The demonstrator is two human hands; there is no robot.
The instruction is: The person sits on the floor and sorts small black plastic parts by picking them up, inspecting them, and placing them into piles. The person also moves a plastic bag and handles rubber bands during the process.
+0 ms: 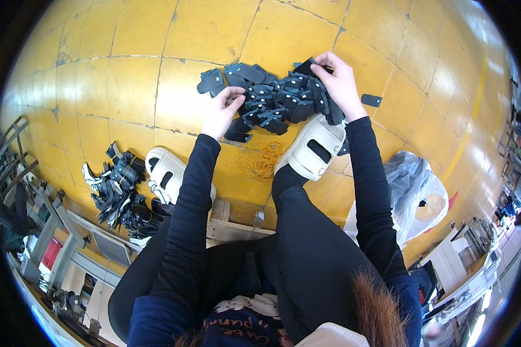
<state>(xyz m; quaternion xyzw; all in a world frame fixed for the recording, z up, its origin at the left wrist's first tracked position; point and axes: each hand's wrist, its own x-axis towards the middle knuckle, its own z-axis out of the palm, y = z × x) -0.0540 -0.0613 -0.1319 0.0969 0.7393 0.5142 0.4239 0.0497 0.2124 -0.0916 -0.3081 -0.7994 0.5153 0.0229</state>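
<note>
A heap of flat black pieces (295,104) with rounded ends and small white marks lies on the yellow floor ahead of me. They look like shoe tongues. At the heap's far right edge, my right hand (338,81) pinches one flat black piece (305,67) between thumb and fingers. My left hand (220,110) is at the heap's left side, fingers curled and thumb drawn in. Whatever it may hold there blends into the dark pieces behind. One single black piece (371,100) lies apart, right of my right wrist.
Yellow rubber bands (263,161) lie loose between my feet, which wear beige slippers (312,147). Bundled black-and-white pieces (120,185) are piled at the left. A clear plastic bag (414,194) sits at the right. Metal frames (52,225) stand at the left edge.
</note>
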